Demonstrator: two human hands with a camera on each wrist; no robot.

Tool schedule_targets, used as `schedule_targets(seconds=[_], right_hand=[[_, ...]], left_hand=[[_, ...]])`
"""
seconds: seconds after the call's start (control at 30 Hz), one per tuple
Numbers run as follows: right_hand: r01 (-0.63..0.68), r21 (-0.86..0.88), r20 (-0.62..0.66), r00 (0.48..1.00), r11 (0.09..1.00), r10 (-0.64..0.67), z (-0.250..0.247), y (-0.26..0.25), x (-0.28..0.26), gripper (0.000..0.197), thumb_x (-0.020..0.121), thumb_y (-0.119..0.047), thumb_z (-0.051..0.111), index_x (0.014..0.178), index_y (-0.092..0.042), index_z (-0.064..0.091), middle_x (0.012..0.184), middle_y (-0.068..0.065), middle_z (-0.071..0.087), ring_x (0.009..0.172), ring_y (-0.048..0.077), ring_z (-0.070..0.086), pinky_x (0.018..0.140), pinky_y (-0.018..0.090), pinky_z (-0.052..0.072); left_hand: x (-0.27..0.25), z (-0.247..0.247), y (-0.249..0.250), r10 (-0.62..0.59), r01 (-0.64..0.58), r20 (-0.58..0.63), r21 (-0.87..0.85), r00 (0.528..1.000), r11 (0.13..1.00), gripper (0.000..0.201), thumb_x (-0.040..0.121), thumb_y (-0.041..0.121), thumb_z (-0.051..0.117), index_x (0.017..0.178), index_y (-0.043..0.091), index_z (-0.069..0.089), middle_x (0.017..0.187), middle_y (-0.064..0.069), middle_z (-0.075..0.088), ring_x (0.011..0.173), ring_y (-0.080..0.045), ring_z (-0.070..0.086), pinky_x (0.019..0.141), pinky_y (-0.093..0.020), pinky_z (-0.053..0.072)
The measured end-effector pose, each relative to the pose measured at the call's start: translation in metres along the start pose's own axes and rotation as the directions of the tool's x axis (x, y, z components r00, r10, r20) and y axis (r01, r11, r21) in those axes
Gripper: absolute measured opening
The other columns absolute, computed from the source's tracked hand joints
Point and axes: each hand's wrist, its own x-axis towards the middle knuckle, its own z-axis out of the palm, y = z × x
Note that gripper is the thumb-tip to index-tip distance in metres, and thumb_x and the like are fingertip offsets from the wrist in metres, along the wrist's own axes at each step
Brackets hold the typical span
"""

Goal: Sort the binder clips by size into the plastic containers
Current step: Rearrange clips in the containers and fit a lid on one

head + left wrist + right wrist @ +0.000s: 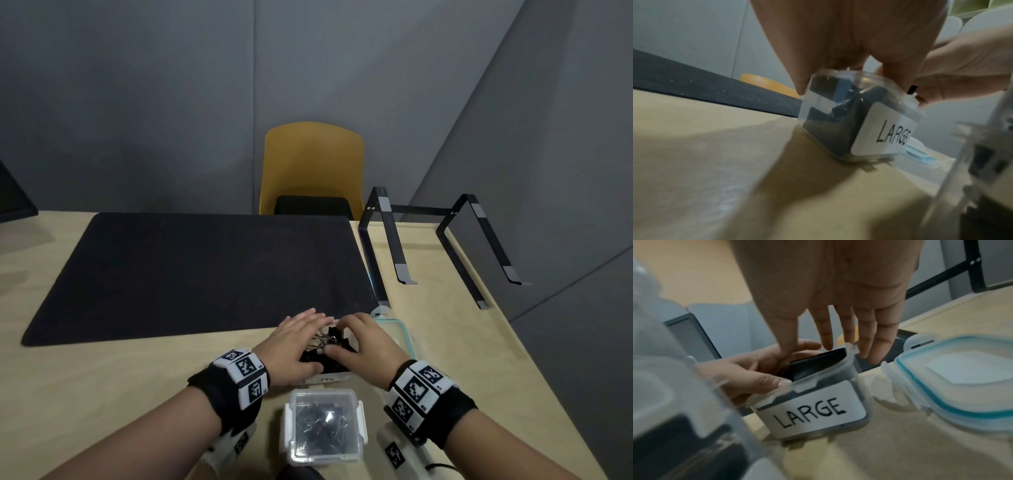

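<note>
— What's on the wooden table?
— A black mat across the far half, a black metal stand to its right, the LARGE container, its teal-rimmed lid just beside, and a closed container nearest.

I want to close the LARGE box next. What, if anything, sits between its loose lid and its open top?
Both hands do. The left hand and right hand reach over the open LARGE container, above the clips inside. The teal-rimmed lid lies flat on the table just right of it. Nothing else visible is between them.
</note>
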Motion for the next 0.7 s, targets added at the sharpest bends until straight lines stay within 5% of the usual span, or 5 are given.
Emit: schedule_targets(seconds=[0.2,0.53,0.7], right_hand=[[-0.021,0.048,0.050,0.999,0.999,0.018,0.003,0.002,-0.005,0.041,0.077,-0.038,0.073,0.110,-0.020,0.056,0.133,-0.005,0.036,0.100,0.008,0.048,0.084,0.015,0.037],[-0.011,0.030,0.068,0.998,0.999,0.009,0.005,0.001,-0.011,0.035,0.080,-0.035,0.070,0.110,-0.023,0.058,0.150,-0.001,0.020,0.118,0.017,0.050,0.096,0.022,0.041],[-0.003,-0.018,0.082,0.997,1.000,0.004,0.001,-0.002,-0.013,0.036,0.081,-0.040,0.067,0.114,-0.027,0.059,0.151,-0.003,0.022,0.121,0.018,0.049,0.098,0.023,0.040]], left_hand=[[-0.004,0.000,-0.009,0.061,-0.067,-0.045,-0.137,0.997,0.988,0.024,0.083,0.026,0.068,0.102,0.027,0.053,0.155,0.009,0.020,0.140,0.004,-0.002,0.120,-0.040,0.008],[-0.003,0.002,-0.015,0.138,-0.138,0.010,-0.016,0.990,0.990,0.027,0.090,0.031,0.057,0.117,0.028,0.056,0.159,0.008,0.008,0.141,0.003,-0.009,0.120,-0.039,-0.002],[-0.003,0.000,-0.013,0.111,-0.111,-0.008,-0.083,0.994,0.990,0.019,0.085,0.024,0.060,0.104,0.024,0.061,0.157,0.007,0.016,0.143,0.001,-0.004,0.120,-0.042,0.000]])
